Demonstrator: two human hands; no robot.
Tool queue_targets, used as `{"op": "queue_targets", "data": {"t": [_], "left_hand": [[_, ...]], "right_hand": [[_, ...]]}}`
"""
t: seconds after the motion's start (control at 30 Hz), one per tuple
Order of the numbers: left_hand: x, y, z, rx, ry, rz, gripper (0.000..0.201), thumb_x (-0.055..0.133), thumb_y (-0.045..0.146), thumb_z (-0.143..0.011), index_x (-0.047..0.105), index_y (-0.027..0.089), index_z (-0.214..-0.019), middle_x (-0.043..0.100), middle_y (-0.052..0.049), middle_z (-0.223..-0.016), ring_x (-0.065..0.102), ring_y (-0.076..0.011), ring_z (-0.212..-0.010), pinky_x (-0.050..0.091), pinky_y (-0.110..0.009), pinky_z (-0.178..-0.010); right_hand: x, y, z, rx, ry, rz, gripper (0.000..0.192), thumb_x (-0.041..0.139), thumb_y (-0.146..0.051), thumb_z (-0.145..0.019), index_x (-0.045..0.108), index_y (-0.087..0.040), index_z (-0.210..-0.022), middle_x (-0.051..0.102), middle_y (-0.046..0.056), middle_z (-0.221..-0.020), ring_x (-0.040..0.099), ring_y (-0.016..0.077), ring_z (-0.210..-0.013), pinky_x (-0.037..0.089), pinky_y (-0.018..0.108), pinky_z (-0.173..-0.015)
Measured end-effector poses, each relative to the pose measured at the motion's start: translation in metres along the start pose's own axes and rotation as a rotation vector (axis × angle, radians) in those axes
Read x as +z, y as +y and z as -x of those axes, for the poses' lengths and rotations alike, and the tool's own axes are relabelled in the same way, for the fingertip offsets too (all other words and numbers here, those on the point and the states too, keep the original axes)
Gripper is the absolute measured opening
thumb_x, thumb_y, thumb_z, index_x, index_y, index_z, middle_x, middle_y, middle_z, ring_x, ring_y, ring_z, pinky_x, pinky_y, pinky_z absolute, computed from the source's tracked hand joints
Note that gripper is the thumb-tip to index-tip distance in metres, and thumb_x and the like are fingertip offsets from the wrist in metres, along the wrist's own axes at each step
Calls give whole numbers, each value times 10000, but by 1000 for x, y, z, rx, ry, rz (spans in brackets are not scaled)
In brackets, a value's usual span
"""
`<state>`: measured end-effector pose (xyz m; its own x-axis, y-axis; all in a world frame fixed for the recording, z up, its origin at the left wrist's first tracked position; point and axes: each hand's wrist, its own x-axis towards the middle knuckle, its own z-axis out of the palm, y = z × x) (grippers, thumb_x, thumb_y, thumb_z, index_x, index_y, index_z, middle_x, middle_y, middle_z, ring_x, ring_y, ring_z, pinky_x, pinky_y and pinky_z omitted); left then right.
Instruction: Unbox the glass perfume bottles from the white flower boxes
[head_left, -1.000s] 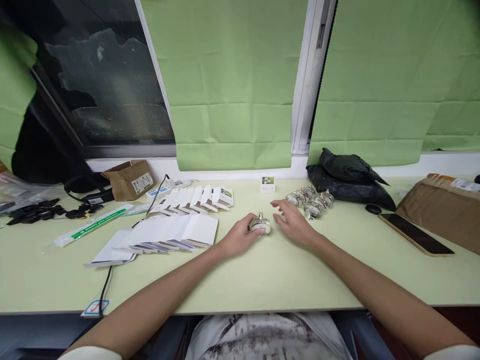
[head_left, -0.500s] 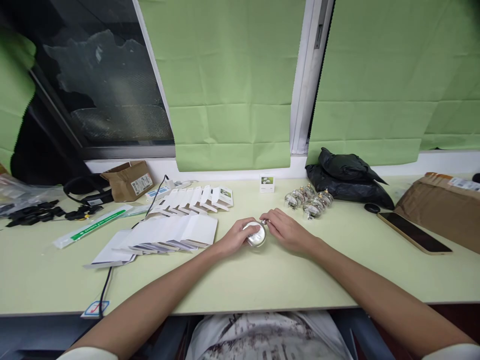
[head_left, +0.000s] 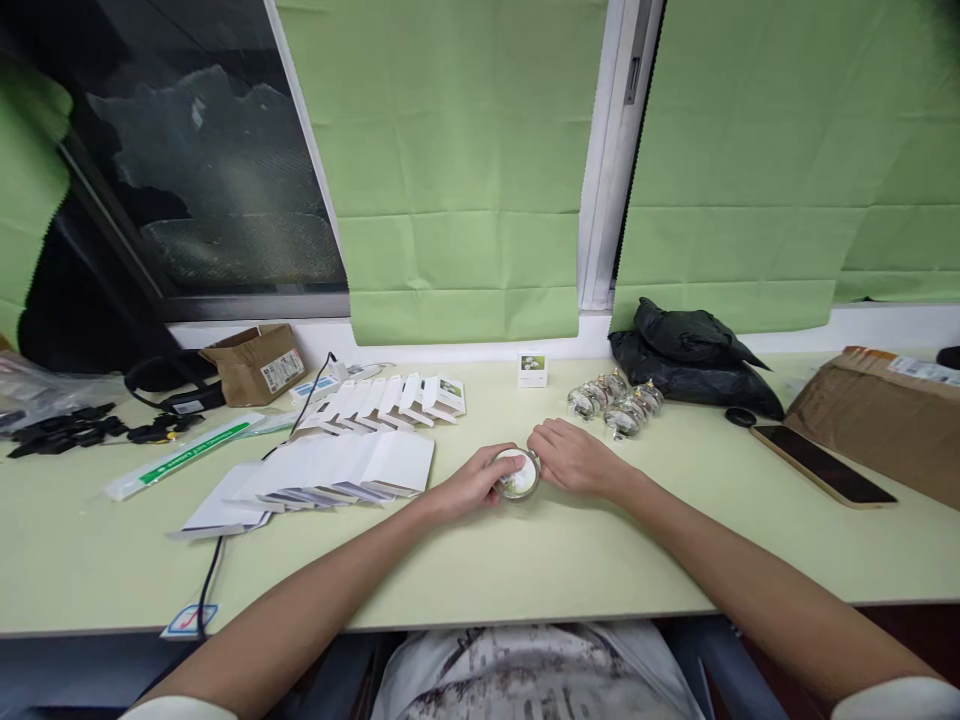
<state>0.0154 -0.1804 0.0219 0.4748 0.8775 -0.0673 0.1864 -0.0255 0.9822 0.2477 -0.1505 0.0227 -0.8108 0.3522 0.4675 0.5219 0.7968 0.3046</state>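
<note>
- My left hand (head_left: pixel 471 487) and right hand (head_left: pixel 571 459) both clasp one round glass bottle (head_left: pixel 518 474), fingers closed on its rim from either side.
- Bottle sits tilted, low over the green table (head_left: pixel 525 560), mid-desk.
- Just beyond the right hand: cluster of similar bottles (head_left: pixel 615 408).
- Left of the grip: fanned flat white cartons (head_left: pixel 337 470).
- Far right: phone (head_left: pixel 821 464).

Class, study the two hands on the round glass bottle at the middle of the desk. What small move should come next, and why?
Probably lift the round bottle clear of the desk: the left hand and right hand both clasp it, tilted face-up, and the flat white cartons lie just to its left.
</note>
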Motion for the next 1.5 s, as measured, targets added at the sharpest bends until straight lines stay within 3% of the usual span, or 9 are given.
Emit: {"op": "queue_targets", "data": {"t": [0.2,0.6,0.8,0.9,1.03,1.13,1.27,1.37,1.5], "left_hand": [[-2,5,-1,71,-34,-38,449,625,590,-909,674,151,-989,568,8,-731,455,-96,-531,368,-219,-456],[-14,6,-12,45,-140,114,439,622,595,-894,590,160,-851,459,45,-587,351,-67,-413,242,-216,-380],[-21,25,0,63,-126,-45,393,663,561,-867,621,170,-866,517,19,-694,457,-95,-539,325,-198,-426],[-28,30,5,67,-38,-81,398,644,579,-884,621,182,-892,481,34,-664,410,-84,-518,290,-188,-426],[-30,24,0,154,153,-78,421,622,615,-900,609,203,-981,542,19,-765,499,-103,-593,388,-198,-490],[-26,14,-7,254,234,-182,433,575,627,-936,588,212,-1056,592,7,-844,553,-122,-630,441,-230,-545],[-23,0,-13,295,342,-388,428,520,610,-980,591,221,-1144,619,14,-810,577,-152,-694,453,-262,-652],[-23,-6,-14,277,371,-500,440,505,616,-985,597,234,-1184,599,26,-796,556,-155,-698,429,-268,-671],[-24,-6,-13,254,333,-568,455,497,623,-983,591,245,-1220,536,44,-759,497,-148,-640,390,-266,-644]], "right_hand": [[-4,-1,-3,3,9,51,85,455,-191,-959,529,-191,-918,561,75,-841,441,248,-791,324,372,-747],[-21,-12,-19,137,-99,17,118,461,-160,-874,552,-178,-947,642,95,-865,496,243,-778,327,364,-746],[-27,2,-10,246,-171,-11,127,457,-197,-916,569,-168,-970,648,95,-841,512,234,-752,306,345,-672],[-33,16,0,347,-141,-18,137,414,-178,-944,551,-173,-943,619,86,-807,491,227,-715,314,344,-666],[-34,14,1,284,-86,-155,155,383,-158,-977,533,-190,-956,611,88,-883,528,243,-839,385,348,-754],[-29,5,0,274,-45,-314,205,367,-159,-1009,530,-187,-1130,623,95,-992,560,245,-952,424,357,-843],[-23,-2,4,400,-100,-491,215,364,-261,-1070,466,-215,-1253,621,48,-946,581,209,-825,436,327,-760],[-16,-6,7,394,-190,-509,147,390,-324,-1088,493,-229,-1128,622,33,-921,576,196,-775,414,304,-703],[-5,-11,7,279,-216,-407,155,403,-305,-1094,521,-219,-1043,615,64,-1028,597,202,-861,431,315,-762]]}}
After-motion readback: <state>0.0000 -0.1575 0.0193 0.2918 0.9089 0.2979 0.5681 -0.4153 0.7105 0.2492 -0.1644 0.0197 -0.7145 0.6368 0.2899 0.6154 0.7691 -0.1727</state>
